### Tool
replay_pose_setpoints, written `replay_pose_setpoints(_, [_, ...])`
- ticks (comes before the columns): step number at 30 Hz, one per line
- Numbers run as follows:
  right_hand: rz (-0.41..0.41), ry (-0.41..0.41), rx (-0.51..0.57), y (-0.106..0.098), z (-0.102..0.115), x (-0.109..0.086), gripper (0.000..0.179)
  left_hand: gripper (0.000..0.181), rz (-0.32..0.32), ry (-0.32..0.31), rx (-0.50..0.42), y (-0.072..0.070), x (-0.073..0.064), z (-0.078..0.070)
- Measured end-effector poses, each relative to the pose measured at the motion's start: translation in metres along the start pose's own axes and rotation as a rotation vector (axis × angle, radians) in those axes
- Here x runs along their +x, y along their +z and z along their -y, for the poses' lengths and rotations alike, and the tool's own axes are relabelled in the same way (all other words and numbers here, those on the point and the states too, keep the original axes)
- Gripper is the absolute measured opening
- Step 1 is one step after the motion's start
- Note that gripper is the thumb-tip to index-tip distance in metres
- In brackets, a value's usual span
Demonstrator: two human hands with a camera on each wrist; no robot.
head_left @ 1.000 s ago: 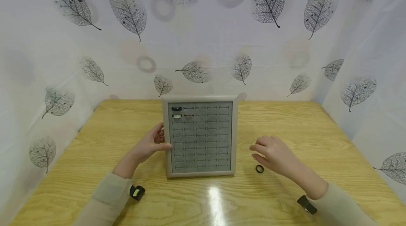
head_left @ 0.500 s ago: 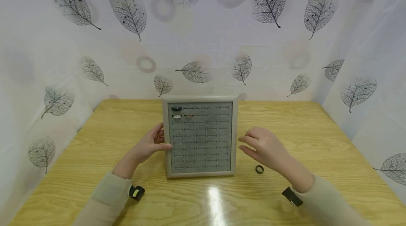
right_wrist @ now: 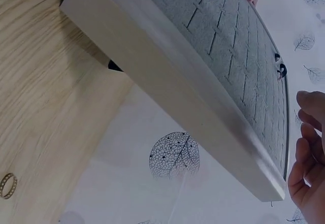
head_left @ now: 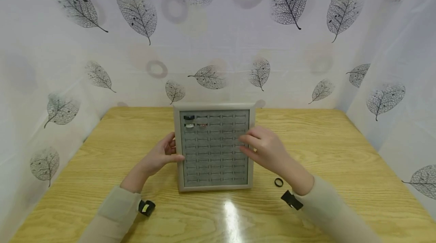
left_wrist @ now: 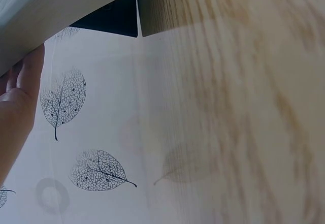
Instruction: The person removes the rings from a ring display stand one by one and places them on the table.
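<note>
A ring display board (head_left: pixel 216 156) with a pale frame and grey slotted padding stands upright on the table. My left hand (head_left: pixel 160 156) holds its left side, thumb on the front and fingers behind; the fingers (left_wrist: pixel 30 71) show behind the frame in the left wrist view. At the top left slots sit a dark ring (head_left: pixel 189 117), a white ring (head_left: pixel 189 125) and a reddish ring (head_left: pixel 203 125). My right hand (head_left: pixel 267 148), fingers bent, is in front of the board's right edge; I cannot tell whether it pinches something small. Below it on the table lies a dark-looking ring (head_left: pixel 278 182).
The wood-grain table (head_left: pixel 136 129) stretches around the board. A white cloth (head_left: pixel 218 38) printed with leaves hangs behind and at both sides. Dark straps are on both wrists, one of them a black wrist strap (head_left: pixel 291 200) by the right sleeve.
My right hand has moved left and up, from beside the ring on the table to in front of the board's right edge. The left hand and the board have stayed in place.
</note>
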State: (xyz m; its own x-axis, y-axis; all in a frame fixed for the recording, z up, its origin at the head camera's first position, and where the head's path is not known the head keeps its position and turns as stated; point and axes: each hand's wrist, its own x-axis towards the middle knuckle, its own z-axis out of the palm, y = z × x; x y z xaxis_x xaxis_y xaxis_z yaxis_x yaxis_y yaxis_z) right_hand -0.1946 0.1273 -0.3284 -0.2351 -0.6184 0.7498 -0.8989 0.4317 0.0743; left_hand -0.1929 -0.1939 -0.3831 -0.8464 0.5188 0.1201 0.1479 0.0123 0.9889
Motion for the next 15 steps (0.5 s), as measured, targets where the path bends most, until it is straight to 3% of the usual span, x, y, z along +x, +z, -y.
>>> replay_pose_setpoints(15, [-0.093, -0.012, 0.069, 0.021, 0.004, 0.033, 0.013, 0.076, 0.006, 0.026, -0.009, -0.001, 0.001, 0.002])
